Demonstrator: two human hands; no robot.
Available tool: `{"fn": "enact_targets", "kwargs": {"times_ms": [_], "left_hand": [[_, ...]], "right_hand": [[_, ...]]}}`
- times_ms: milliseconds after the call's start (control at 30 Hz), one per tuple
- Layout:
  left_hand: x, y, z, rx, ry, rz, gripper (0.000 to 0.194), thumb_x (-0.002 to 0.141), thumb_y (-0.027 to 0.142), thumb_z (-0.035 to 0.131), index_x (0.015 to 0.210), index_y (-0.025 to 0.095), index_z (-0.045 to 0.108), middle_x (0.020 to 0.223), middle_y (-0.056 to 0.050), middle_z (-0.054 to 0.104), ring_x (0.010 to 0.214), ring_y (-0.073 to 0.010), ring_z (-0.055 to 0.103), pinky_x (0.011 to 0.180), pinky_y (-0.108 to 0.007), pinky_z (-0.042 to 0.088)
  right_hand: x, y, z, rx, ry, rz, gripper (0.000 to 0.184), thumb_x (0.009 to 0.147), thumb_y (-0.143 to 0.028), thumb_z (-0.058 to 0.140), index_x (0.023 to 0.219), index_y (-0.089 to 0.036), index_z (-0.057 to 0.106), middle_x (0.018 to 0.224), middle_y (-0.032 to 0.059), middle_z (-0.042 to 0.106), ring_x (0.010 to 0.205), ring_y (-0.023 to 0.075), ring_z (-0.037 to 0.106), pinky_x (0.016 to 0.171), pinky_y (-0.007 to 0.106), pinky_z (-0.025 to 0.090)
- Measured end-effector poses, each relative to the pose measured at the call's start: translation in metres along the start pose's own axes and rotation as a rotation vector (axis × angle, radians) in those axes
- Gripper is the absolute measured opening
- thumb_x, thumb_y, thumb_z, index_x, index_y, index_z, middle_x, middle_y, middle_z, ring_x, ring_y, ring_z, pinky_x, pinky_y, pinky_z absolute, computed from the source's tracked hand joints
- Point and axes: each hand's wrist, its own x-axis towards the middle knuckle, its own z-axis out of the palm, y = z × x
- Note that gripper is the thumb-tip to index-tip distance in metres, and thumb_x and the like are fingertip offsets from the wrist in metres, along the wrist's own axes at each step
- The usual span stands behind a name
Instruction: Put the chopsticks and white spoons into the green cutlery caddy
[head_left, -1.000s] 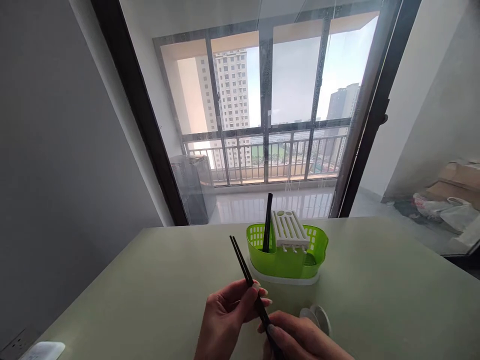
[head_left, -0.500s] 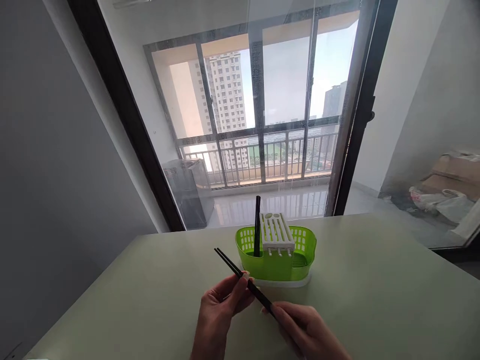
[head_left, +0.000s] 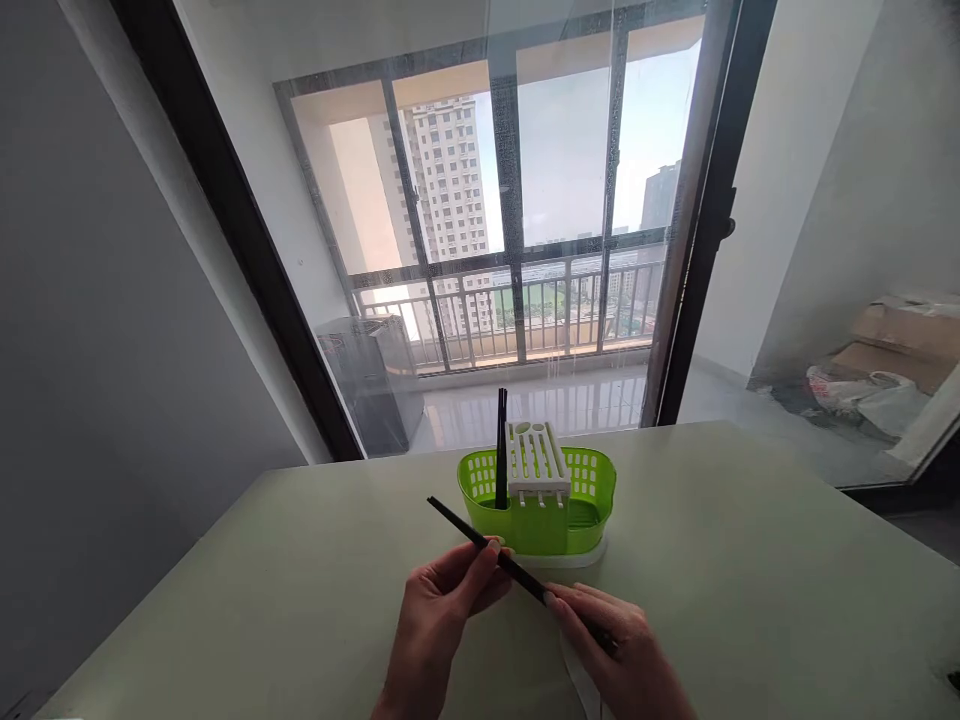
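A pair of black chopsticks (head_left: 459, 522) lies slantwise between my two hands, tips up and to the left. My left hand (head_left: 442, 610) pinches them near the middle with thumb and fingers. Farther down, my right hand (head_left: 615, 640) is closed around their thick end. Just beyond the hands stands a green plastic cutlery basket (head_left: 540, 535) with a white base. More black chopsticks (head_left: 501, 450) stand upright in its left compartment. A white slotted rack (head_left: 537, 458) with small hooks sits across its middle. Something white (head_left: 579, 675), partly hidden, lies under my right hand.
The pale green table (head_left: 337, 590) has its far edge just behind the basket. Past it rises a glass sliding door (head_left: 694, 250) with a dark frame, a balcony beyond. Cardboard boxes (head_left: 907, 340) and plastic bags (head_left: 877, 400) lie on the floor at right.
The chopsticks have tilted from steep to flatter, and their tips have come together. My right hand has shifted up a little. The view has turned, so the basket appears farther left.
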Motion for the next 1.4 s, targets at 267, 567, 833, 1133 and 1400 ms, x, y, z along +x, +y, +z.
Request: {"fn": "enact_targets", "kwargs": {"times_ms": [267, 567, 833, 1133, 1400], "left_hand": [[-0.004, 0.005, 0.008, 0.017, -0.038, 0.023, 0.046, 0.071, 0.052, 0.092, 0.098, 0.015, 0.086, 0.099, -0.011, 0.084, 0.103, -0.0310, 0.079, 0.100, -0.037, 0.062], [0.015, 0.041, -0.004, 0.023, 0.104, 0.180, 0.044, 0.067, 0.051, 0.094, 0.094, 0.017, 0.086, 0.097, -0.009, 0.085, 0.096, -0.0272, 0.080, 0.097, -0.037, 0.064], [0.063, 0.126, -0.051, 0.163, 0.444, 0.545, 0.051, 0.055, 0.051, 0.099, 0.091, 0.018, 0.084, 0.093, -0.005, 0.085, 0.087, -0.0252, 0.081, 0.105, -0.045, 0.061], [0.135, 0.083, -0.020, 0.619, 0.046, 0.475, 0.053, 0.062, 0.061, 0.091, 0.092, 0.019, 0.085, 0.089, -0.007, 0.085, 0.084, -0.0319, 0.082, 0.087, -0.046, 0.068], [0.156, 0.071, -0.003, 0.750, -0.093, 0.440, 0.045, 0.068, 0.060, 0.085, 0.086, 0.019, 0.083, 0.086, -0.007, 0.085, 0.080, -0.0314, 0.082, 0.078, -0.043, 0.069]], "right_hand": [[0.003, 0.018, -0.006, -0.087, 0.001, -0.184, 0.035, 0.102, -0.044, 0.057, 0.112, -0.025, 0.084, 0.082, 0.0075, 0.079, 0.069, 0.0214, 0.074, 0.061, 0.025, 0.060], [0.001, 0.015, -0.017, 0.139, 0.046, 0.040, 0.044, 0.098, -0.058, 0.057, 0.107, -0.021, 0.080, 0.058, -0.0001, 0.060, 0.051, 0.0155, 0.056, 0.049, 0.023, 0.047], [0.016, 0.032, -0.038, 0.301, 0.207, 0.213, 0.054, 0.095, -0.071, 0.050, 0.079, -0.021, 0.064, 0.051, -0.0062, 0.039, 0.047, 0.0120, 0.035, 0.047, 0.024, 0.034], [0.024, 0.059, -0.042, 0.407, 0.272, 0.287, 0.047, 0.094, -0.065, 0.051, 0.074, -0.022, 0.059, 0.055, -0.0050, 0.039, 0.052, 0.0133, 0.035, 0.050, 0.024, 0.033], [0.028, 0.061, -0.041, 0.452, 0.247, 0.333, 0.041, 0.092, -0.059, 0.056, 0.073, -0.022, 0.057, 0.061, -0.0043, 0.040, 0.057, 0.0136, 0.034, 0.051, 0.024, 0.032]]}}
